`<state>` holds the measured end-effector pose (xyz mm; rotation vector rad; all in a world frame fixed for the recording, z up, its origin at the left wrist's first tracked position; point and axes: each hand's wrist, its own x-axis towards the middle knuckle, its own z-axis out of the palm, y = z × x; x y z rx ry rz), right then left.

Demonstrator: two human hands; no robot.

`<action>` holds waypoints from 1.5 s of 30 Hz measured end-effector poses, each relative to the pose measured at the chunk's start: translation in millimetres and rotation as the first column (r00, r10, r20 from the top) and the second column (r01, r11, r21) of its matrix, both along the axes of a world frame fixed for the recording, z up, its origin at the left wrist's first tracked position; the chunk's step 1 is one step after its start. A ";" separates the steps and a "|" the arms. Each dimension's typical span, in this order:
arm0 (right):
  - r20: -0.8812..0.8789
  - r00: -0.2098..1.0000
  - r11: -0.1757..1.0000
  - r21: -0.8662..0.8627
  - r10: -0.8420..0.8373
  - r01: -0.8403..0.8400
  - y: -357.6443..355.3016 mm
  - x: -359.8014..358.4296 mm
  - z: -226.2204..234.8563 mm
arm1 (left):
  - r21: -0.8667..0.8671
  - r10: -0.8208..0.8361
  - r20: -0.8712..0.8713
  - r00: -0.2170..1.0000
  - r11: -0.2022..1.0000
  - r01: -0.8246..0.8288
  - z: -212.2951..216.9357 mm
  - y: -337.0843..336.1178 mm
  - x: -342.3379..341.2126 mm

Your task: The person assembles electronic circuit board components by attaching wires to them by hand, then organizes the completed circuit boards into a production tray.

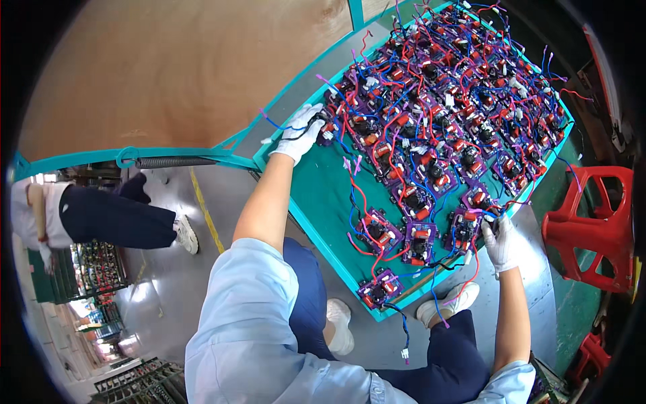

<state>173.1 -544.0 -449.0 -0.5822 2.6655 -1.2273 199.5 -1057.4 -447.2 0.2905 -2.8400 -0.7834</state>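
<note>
Dozens of small purple circuit boards (431, 128), each carrying red blocks, a black round part and loose blue and red wires, lay packed across a teal tray (323, 202) with a raised rim. They crowded the far half and the right side of the tray, while the near left part showed bare teal. One board (380, 288) sat alone at the near corner, its blue wire hanging over the rim with a white plug at its end.

At the tray's far left edge, the left hand (301, 132) in a white glove rested on the rim, its fingers curled together around a board (328, 129) and its blue wire there. At the near right edge, the right hand (501, 242), also in a white glove, gripped the rim beside a board (464, 229); its fingers were bent inward, though whether they pinched a wire or only the rim could not be told.

The tray was tilted across a teal metal frame (175, 158) with a coiled spring (171, 162) along one bar. Below lay a shiny grey floor (168, 283) with a yellow line. A red plastic stool (595, 225) stood just off the tray's right side. Another person (101, 219) in dark trousers and white shoes sat well apart to the left, near racks of more boards (94, 269).
</note>
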 end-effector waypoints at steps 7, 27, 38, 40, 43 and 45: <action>-0.019 0.998 0.998 -0.020 -0.054 0.054 -0.7 1.8 -8.2 | -0.182 0.151 -0.321 0.935 0.959 -0.218 -7.0 -23.6 12.1; 0.122 0.986 0.990 -0.059 -0.118 0.126 -5.7 9.8 4.8 | -0.394 0.133 -0.121 0.984 0.903 -0.171 -10.7 -18.6 -13.7; 0.026 0.998 0.998 -0.005 -0.066 0.066 2.2 9.3 -2.2 | -0.373 0.258 -0.274 0.927 0.859 -0.350 -14.9 -13.3 -17.4; 0.055 0.996 0.997 -0.019 -0.076 0.077 3.6 10.4 -4.4 | -0.369 0.284 -0.282 0.916 0.849 -0.377 -11.1 -11.3 -23.4; 0.090 0.992 0.995 -0.032 -0.091 0.094 3.1 10.9 -4.0 | -0.293 0.145 -0.069 0.987 0.943 -0.159 -2.0 -16.3 -29.2; 0.108 0.990 0.993 -0.065 -0.091 0.098 -3.1 12.5 3.2 | -0.263 0.094 0.002 0.996 0.961 -0.090 1.8 -24.7 -21.2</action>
